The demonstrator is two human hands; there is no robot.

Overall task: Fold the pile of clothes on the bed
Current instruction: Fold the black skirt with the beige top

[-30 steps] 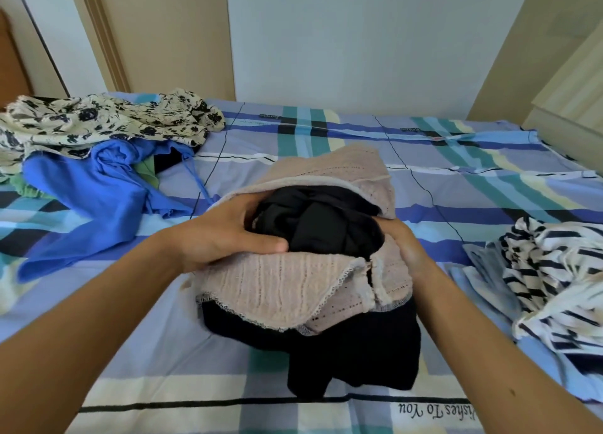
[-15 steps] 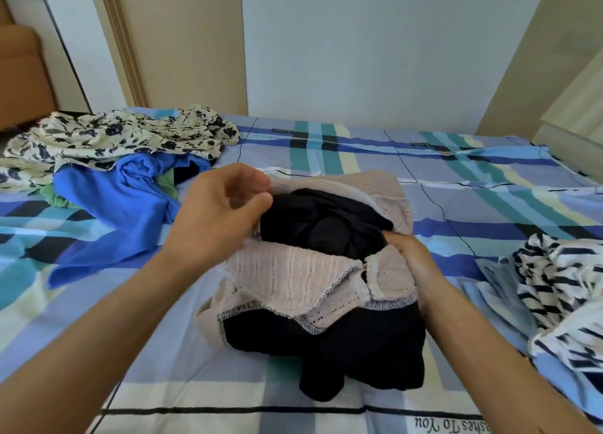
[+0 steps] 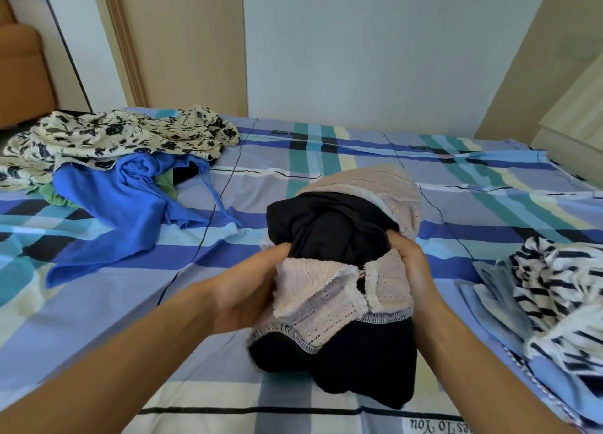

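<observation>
now your left fingers point(image 3: 272, 254) and right fingers point(image 3: 406, 249) curl tight round the bundle point(image 3: 329, 290), pink knit wrapped over black cloth, its tail down on the bed point(image 3: 98, 303) in front of you. ease either side and the black core could slip out, undoing the roll. the unfolded pile point(image 3: 124, 179) lies far left.

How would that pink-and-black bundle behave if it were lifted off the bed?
Probably floppy: the pink knit sags in folds and the black cloth droops onto the bed below it. Likely light: the knit is thin, holey. Loose layers could slip apart unless the left hand and right hand squeeze both sides.
</observation>
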